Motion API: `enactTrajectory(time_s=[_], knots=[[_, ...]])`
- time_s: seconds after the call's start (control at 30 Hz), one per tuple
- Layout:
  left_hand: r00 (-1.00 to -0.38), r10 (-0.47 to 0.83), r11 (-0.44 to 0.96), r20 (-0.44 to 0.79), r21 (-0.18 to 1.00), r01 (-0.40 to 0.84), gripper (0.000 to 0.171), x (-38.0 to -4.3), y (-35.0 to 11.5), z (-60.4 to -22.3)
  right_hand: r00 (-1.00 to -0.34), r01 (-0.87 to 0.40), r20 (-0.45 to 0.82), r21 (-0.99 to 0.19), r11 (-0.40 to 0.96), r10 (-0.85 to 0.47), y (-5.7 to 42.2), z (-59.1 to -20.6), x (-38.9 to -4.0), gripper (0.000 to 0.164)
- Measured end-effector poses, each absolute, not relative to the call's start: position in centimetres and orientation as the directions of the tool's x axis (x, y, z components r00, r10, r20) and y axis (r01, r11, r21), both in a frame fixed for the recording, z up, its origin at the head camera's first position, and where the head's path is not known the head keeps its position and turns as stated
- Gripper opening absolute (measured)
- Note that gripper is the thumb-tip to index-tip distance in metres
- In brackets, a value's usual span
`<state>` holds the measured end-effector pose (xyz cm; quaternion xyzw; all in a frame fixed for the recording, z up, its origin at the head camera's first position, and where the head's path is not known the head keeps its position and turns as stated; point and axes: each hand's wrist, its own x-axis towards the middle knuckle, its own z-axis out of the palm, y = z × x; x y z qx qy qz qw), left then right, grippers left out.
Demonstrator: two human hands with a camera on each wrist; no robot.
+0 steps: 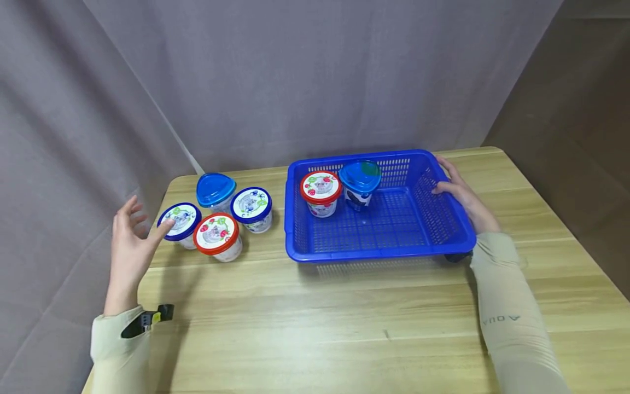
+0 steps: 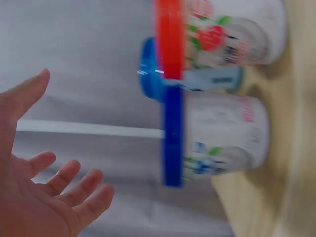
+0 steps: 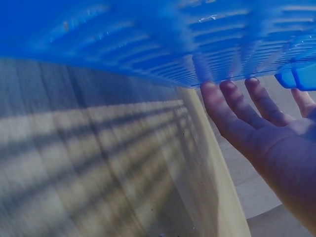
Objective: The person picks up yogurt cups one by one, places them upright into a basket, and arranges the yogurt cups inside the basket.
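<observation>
My left hand (image 1: 132, 246) hovers with fingers spread and thumb apart, just left of a white tub with a dark blue lid (image 1: 179, 220), holding nothing. In the left wrist view a gap separates its fingers from that tub (image 2: 217, 133). Close by stand a red-lidded tub (image 1: 216, 234), a second dark-blue-lidded tub (image 1: 252, 205) and a container with a glossy blue lid (image 1: 215, 189). My right hand (image 1: 462, 197) grips the right end of a blue plastic basket (image 1: 384, 255), thumb over the rim, fingers outside; its fingertips touch the slatted surface in the right wrist view.
Inside the basket, toward its left, are a red-lidded tub (image 1: 321, 187) and a container with a glossy blue lid (image 1: 360, 176). The wooden table (image 1: 305, 328) carries everything. Grey cloth (image 1: 315, 76) hangs behind and at the left; a darker panel (image 1: 581, 137) borders the right.
</observation>
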<state>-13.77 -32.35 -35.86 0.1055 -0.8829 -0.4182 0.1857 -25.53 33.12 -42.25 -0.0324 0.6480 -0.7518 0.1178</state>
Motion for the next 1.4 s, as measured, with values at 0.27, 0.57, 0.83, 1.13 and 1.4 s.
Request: enactTrajectory(time_s=[0.27, 0.57, 0.83, 1.13, 1.4], knots=[[-0.940, -0.288, 0.614, 0.181, 0.789, -0.036, 0.094, -15.0, -33.3, -38.9, -0.964, 0.158, -0.121, -0.977, -0.143, -0.238, 33.1, -42.3, -25.3, 0.083], [-0.965, -0.248, 0.568, 0.092, 0.820, -0.068, 0.104, -15.7, -34.5, -40.5, -0.972, 0.068, -0.020, -0.977, -0.202, -0.233, 33.1, -42.7, -25.5, 0.079], [-0.974, -0.223, 0.484, 0.039, 0.872, -0.076, 0.106, -16.5, -35.2, -42.3, -0.956, 0.198, -0.155, -0.967, -0.160, -0.248, 33.1, -42.3, -24.9, 0.077], [-0.964, -0.253, 0.448, -0.081, 0.874, -0.191, 0.109, -16.8, -35.6, -44.1, -0.952, 0.210, -0.155, -0.958, -0.193, -0.265, 32.7, -42.2, -24.9, 0.079], [-0.966, -0.245, 0.404, -0.075, 0.899, -0.173, 0.108, -17.2, -35.5, -44.9, -0.947, 0.244, -0.217, -0.965, -0.094, -0.236, 32.8, -41.9, -24.4, 0.075]])
